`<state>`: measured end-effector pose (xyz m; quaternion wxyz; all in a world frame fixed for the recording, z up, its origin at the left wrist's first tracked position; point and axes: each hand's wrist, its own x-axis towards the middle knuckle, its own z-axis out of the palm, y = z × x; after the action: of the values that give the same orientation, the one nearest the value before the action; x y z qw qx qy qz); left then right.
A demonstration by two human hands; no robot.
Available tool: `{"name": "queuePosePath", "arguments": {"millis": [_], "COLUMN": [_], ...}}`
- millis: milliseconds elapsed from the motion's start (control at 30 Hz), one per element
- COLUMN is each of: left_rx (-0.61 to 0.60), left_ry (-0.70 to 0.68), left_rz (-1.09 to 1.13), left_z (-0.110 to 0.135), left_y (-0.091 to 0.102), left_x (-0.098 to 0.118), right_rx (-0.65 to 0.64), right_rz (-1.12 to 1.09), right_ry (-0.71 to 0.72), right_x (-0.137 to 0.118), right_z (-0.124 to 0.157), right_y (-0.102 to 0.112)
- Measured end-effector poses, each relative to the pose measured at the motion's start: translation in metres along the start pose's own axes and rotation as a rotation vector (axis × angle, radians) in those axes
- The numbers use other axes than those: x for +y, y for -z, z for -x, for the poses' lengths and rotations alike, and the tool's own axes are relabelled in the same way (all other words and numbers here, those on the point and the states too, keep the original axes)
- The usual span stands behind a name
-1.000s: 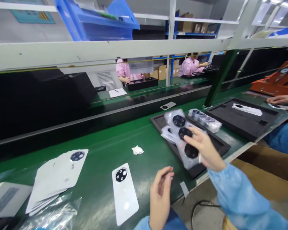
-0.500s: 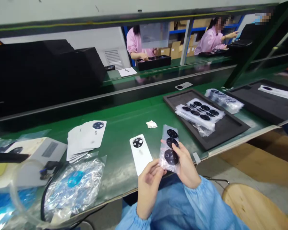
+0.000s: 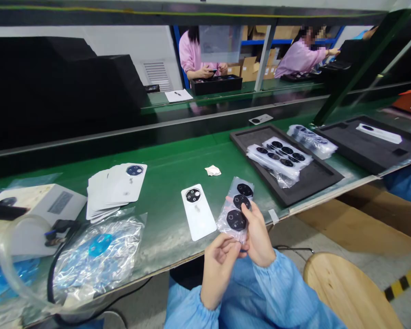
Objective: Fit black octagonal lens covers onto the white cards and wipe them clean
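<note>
The person's two hands work at the front edge of a green counter (image 3: 167, 157). The right hand (image 3: 258, 235) has its grip closed on a clear plastic strip (image 3: 230, 224), with the thumb on the front face and one fingertip (image 3: 229, 199) showing at the strip's left edge. The strip stands tilted above the counter and carries three black lens pieces (image 3: 236, 220). The left hand (image 3: 219, 269) sits just below it with its fingers half curled, close against the right hand; whether it has hold of anything cannot be told. A white card (image 3: 198, 212) bearing a black lens piece lies just left of the strip. Farther left are a stack of white cards (image 3: 116, 189) and a clear plastic bag (image 3: 99, 251). To the right, a black foam tray (image 3: 324, 180) holds two wrapped strips (image 3: 279, 157). A crumpled tissue (image 3: 213, 171) lies on the counter between the card and the tray.
</note>
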<state>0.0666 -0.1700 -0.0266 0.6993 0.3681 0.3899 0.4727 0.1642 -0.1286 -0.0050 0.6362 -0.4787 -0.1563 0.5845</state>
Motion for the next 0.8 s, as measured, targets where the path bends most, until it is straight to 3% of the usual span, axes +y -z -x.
{"name": "queuePosePath", "arguments": {"millis": [167,300,400,567,667,733,800], "left_rx": [0.138,0.353,0.304,0.315,0.308,0.277,0.25], "left_ry": [-0.032,-0.302,-0.345,-0.28,-0.258,-0.243,-0.232], "left_rz": [-0.093,-0.266,-0.289,-0.083,-0.005,-0.015,-0.038], "left_z": [-0.003,-0.007,-0.013,-0.023,-0.022,-0.02,-0.019], "left_y": [0.004,0.005,0.0,-0.001,0.009,0.016,0.019], "left_x": [-0.008,0.0,0.013,0.023,0.022,0.02,0.02], "right_rx": [-0.005,-0.142,-0.332,-0.294,-0.471,-0.529,-0.47], "right_rz": [0.081,0.28,0.517,0.564,0.577,0.604,0.643], "right_ry": [0.164,0.275,0.313,0.241,0.151,0.17,0.263], "right_x": [0.005,-0.002,-0.002,0.002,-0.005,-0.009,-0.008], "right_z": [-0.005,0.003,0.016,0.027,0.027,0.028,0.031], "right_y": [0.01,0.018,0.022,0.032,0.035,0.031,0.025]}}
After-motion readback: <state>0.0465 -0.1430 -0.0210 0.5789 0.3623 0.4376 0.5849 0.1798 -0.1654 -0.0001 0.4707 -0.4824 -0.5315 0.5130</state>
